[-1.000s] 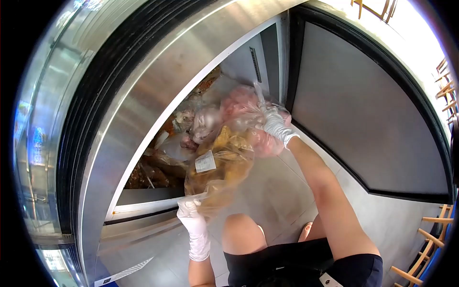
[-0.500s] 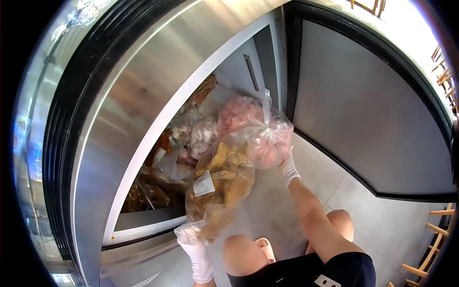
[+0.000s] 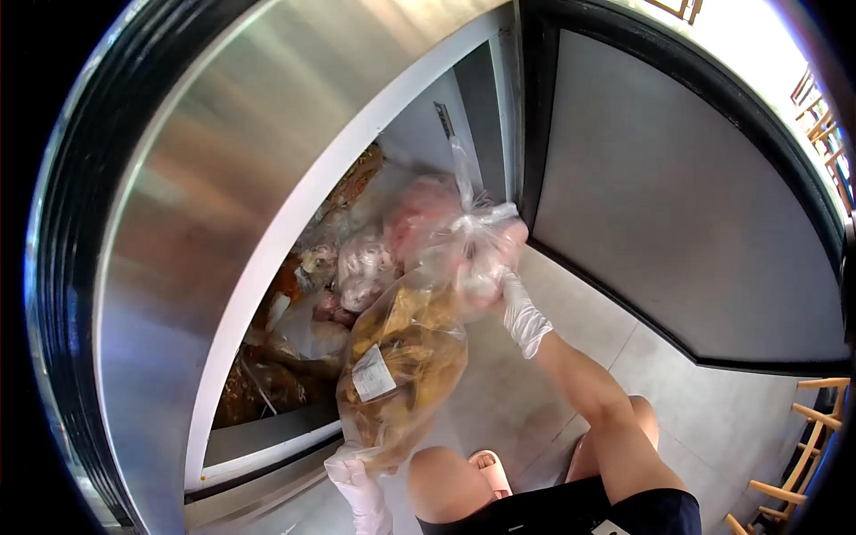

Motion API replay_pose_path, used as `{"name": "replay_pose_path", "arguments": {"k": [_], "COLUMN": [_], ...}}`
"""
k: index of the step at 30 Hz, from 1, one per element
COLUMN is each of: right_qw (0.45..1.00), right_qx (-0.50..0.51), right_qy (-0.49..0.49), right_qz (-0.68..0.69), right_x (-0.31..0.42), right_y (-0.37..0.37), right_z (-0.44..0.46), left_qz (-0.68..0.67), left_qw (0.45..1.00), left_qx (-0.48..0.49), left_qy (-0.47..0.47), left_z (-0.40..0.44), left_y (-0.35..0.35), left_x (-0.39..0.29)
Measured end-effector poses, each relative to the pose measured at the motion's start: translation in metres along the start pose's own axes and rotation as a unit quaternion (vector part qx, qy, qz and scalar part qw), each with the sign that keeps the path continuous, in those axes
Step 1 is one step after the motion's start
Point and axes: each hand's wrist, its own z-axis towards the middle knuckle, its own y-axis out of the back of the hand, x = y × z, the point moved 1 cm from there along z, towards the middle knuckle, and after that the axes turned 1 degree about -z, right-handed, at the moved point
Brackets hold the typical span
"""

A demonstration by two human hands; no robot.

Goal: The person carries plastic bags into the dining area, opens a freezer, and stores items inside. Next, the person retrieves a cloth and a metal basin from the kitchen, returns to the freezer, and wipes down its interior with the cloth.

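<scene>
My left hand (image 3: pixel 355 481), in a white glove, is closed on the lower end of a clear bag of yellow-brown food (image 3: pixel 415 357). A white label sits on that bag, which hangs at the cabinet opening. Up and to the right, my gloved right hand (image 3: pixel 524 316) holds a knotted clear bag of pink food (image 3: pixel 486 263) from below and beside it; its fingers are mostly hidden by the plastic. Against this bag, farther in, lies more pink food in plastic (image 3: pixel 423 214). The two bags in my hands touch or overlap.
The steel cabinet (image 3: pixel 187 241) stands open on the left, with several bagged foods (image 3: pixel 366 267) inside. Its dark-edged grey door (image 3: pixel 678 196) swings out to the right. Grey floor tiles (image 3: pixel 655 374) lie below, and wooden chair legs (image 3: pixel 811 419) stand at the right edge.
My right hand has moved up and left, pushing the knotted pink bag toward the cabinet interior. My left hand still grips the yellow-brown bag, slightly lower in view. The camera view has shifted slightly.
</scene>
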Motion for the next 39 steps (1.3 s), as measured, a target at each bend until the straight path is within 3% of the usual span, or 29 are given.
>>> {"name": "replay_pose_path", "arguments": {"k": [1, 2, 3, 5, 8, 11, 12, 15, 16, 19, 23, 25, 27, 28, 31, 32, 33, 35, 37, 38, 39], "right_qw": [1.000, 0.986, 0.988, 0.985, 0.950, 0.879, 0.840, 0.840, 0.917, 0.927, 0.878, 0.898, 0.920, 0.902, 0.865, 0.877, 0.914, 0.908, 0.871, 0.858, 0.836], "right_qx": [0.004, 0.011, 0.050, 0.024, 0.064, -0.048, -0.115, -0.235, -0.169, -0.186, -0.142, -0.111, -0.068, -0.041, 0.020, 0.051, 0.117, 0.051, -0.109, -0.139, -0.097], "right_qy": [0.013, 0.075, 0.041, -0.003, 0.031, 0.249, 0.253, 0.276, 0.247, 0.286, 0.310, 0.298, 0.279, 0.303, 0.235, 0.281, 0.252, 0.275, 0.295, 0.376, 0.433], "right_qz": [-0.007, -0.149, -0.142, -0.172, -0.303, -0.404, -0.465, -0.405, -0.264, -0.157, -0.337, -0.303, -0.266, -0.305, -0.443, -0.387, -0.296, -0.311, -0.377, -0.322, -0.323], "right_x": [-0.001, 0.005, -0.004, 0.009, 0.007, -0.006, -0.007, -0.011, -0.013, -0.017, -0.025, -0.033, -0.034, -0.044, -0.011, 0.005, 0.002, 0.005, 0.000, 0.002, 0.000], "right_y": [-0.003, -0.036, -0.027, -0.081, -0.050, -0.035, -0.021, -0.005, -0.004, -0.005, -0.027, -0.044, -0.071, -0.040, -0.043, -0.072, -0.054, -0.053, -0.046, -0.059, -0.059], "right_z": [0.001, -0.030, 0.009, -0.009, 0.076, 0.052, 0.044, 0.021, 0.027, 0.032, 0.045, 0.062, 0.075, 0.143, 0.168, 0.114, 0.154, 0.140, 0.127, 0.079, 0.060], "left_qz": [-0.011, -0.022, -0.031, -0.036, -0.021, -0.021, -0.023, -0.003, -0.005, -0.012, -0.029, -0.034, -0.045, -0.050, -0.028, -0.033, -0.040, -0.053, -0.027, -0.015, -0.018], "left_qw": [1.000, 0.999, 0.998, 0.997, 0.997, 0.998, 0.998, 0.997, 0.996, 0.995, 0.987, 0.982, 0.987, 0.989, 0.981, 0.987, 0.991, 0.995, 0.992, 0.990, 0.990], "left_qx": [-0.017, -0.031, -0.046, -0.054, -0.052, -0.034, -0.028, -0.019, -0.019, -0.027, -0.076, -0.116, -0.093, -0.086, -0.132, -0.101, -0.072, -0.017, -0.032, -0.035, -0.037], "left_qy": [0.009, 0.020, 0.032, 0.044, 0.050, 0.054, 0.055, 0.081, 0.083, 0.094, 0.137, 0.148, 0.125, 0.111, 0.137, 0.123, 0.109, 0.088, 0.119, 0.137, 0.136], "left_z": [0.001, 0.001, -0.001, 0.001, 0.003, 0.006, 0.006, 0.005, 0.004, 0.007, 0.006, 0.005, 0.005, 0.007, 0.005, 0.006, 0.008, 0.006, 0.005, 0.004, 0.004], "left_y": [-0.002, -0.005, -0.007, -0.006, 0.009, 0.017, 0.017, 0.011, 0.011, 0.013, 0.013, 0.003, 0.013, 0.017, 0.015, 0.015, 0.013, 0.010, 0.012, 0.012, 0.010], "left_x": [0.000, -0.003, -0.005, -0.009, 0.006, 0.018, 0.021, 0.009, 0.008, 0.013, 0.021, 0.008, 0.026, 0.032, 0.032, 0.028, 0.022, 0.010, 0.010, 0.010, 0.009]}}
